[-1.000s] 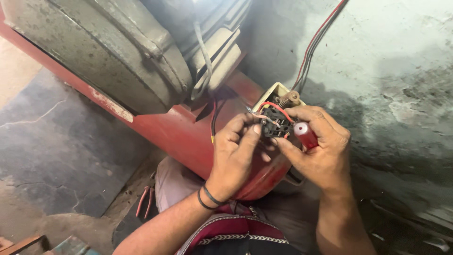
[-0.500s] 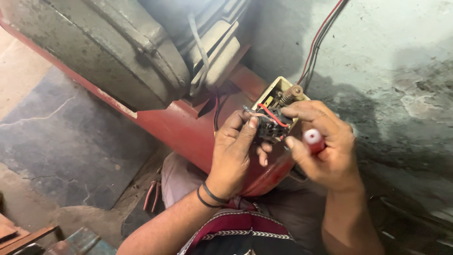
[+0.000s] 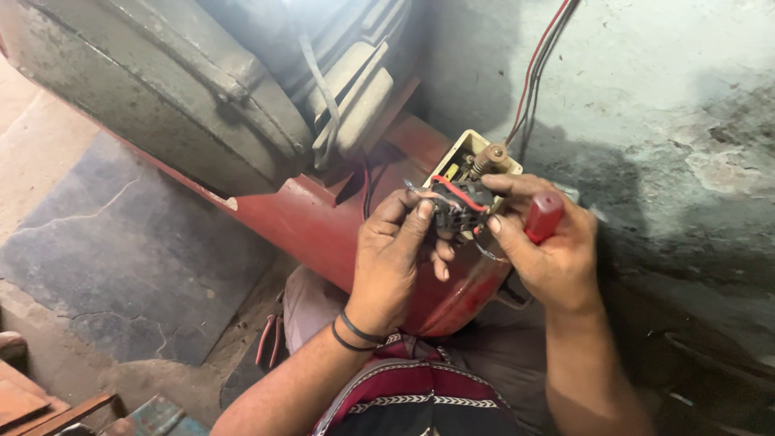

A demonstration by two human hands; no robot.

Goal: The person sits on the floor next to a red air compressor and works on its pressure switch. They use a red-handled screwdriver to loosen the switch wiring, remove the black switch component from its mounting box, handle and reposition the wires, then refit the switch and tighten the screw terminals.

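the left hand (image 3: 393,258) has its thumb and fingers (image 3: 422,211) pinched shut on a small black plastic switch block with a red wire looped over its top (image 3: 458,206). two dark bands circle the left wrist. the block sits just in front of an open cream-coloured metal switch box (image 3: 462,153), which is fixed on top of the rounded red steel tank (image 3: 323,226) and carries a rusty coiled spring with a round knob (image 3: 487,156) at its upper edge. the right hand (image 3: 549,250) holds a screwdriver with a red plastic handle (image 3: 544,216); the handle lies across the palm with the fingers curled round it, and the forefinger and thumb reach forward to touch the right side of the black block. the screwdriver's blade is hidden behind the hand and block, so where its tip rests cannot be told. thin red and black cables (image 3: 539,64) run up from the box along the pale, stained plaster wall (image 3: 662,97). above and left of the tank sits a dusty grey metal belt guard (image 3: 145,89), with a worn grey belt (image 3: 323,97) and a dusty pulley beside it. below lies a cracked grey stone floor (image 3: 105,266). a tool with red handles (image 3: 270,343) lies on the floor near the person's knee, partly hidden.
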